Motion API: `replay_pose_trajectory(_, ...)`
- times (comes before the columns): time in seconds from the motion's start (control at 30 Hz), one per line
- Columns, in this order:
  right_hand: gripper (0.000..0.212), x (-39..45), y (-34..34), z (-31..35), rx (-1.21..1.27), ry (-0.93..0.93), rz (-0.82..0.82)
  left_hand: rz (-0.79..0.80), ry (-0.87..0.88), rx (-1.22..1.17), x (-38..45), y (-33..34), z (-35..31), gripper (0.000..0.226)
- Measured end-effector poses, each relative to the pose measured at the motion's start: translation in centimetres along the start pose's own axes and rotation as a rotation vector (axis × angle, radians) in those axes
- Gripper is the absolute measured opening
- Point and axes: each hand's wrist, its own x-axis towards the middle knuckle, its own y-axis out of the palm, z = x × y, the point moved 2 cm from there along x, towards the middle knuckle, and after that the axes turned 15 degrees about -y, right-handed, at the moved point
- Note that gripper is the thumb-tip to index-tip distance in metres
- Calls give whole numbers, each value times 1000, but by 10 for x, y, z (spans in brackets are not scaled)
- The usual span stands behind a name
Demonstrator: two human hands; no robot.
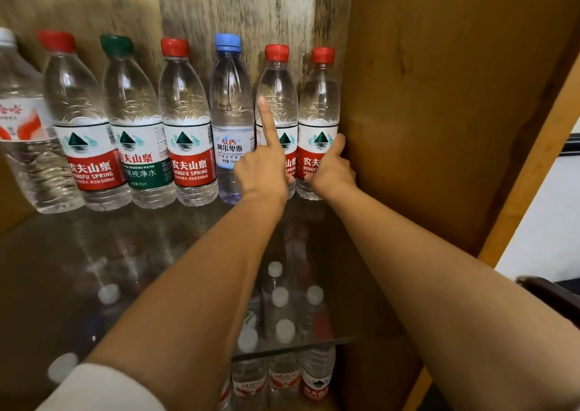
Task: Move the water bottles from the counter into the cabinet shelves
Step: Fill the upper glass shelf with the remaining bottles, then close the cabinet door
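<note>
The rightmost bottle is gripped by the right hand and steadied beside its neighbour by the left hand, index finger extended, holding nothing, to close the row.

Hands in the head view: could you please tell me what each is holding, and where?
The right hand grips the rightmost red-capped bottle at its label. The left hand rests against the neighbouring bottle, forefinger raised; a grip cannot be told.

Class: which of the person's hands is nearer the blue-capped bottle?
Left. The left hand overlaps the blue-capped bottle's right edge; the right hand is two bottles further right.
</note>
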Motion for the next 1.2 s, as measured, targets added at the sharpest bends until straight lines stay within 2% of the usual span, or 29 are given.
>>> replay_pose_trajectory(0.23,95,-1,1,-3,62,-6,20,34,-28,-13,-3,6,4,122)
replay_pose_trajectory(0.43,100,-14,-3,2,246,23,140,163,26,-96,-10,6,14,113)
replay_pose_trajectory(0.5,90,-29,-7,8,267,-24,117,287,50,-148,-14,-2,17,112)
replay_pose_trajectory(0.57,75,-54,-15,15,282,-99,101,400,67,-176,-22,-14,22,101)
replay_pose_trajectory(0.7,39,-121,-49,27,291,-275,11,468,105,-438,-65,-59,41,49)
replay_pose_trajectory(0.83,21,-204,-80,28,376,-401,-3,401,81,-738,-142,-109,72,22)
replay_pose_trajectory(0.9,16,-247,-87,23,410,-448,8,345,73,-810,-190,-131,90,18)
replay_pose_trajectory(1.07,15,-344,-80,15,535,-479,152,180,-31,-794,-312,-173,135,20)
replay_pose_trajectory(1.2,22,-414,-63,35,646,-503,303,-1,-221,-805,-392,-212,172,15)
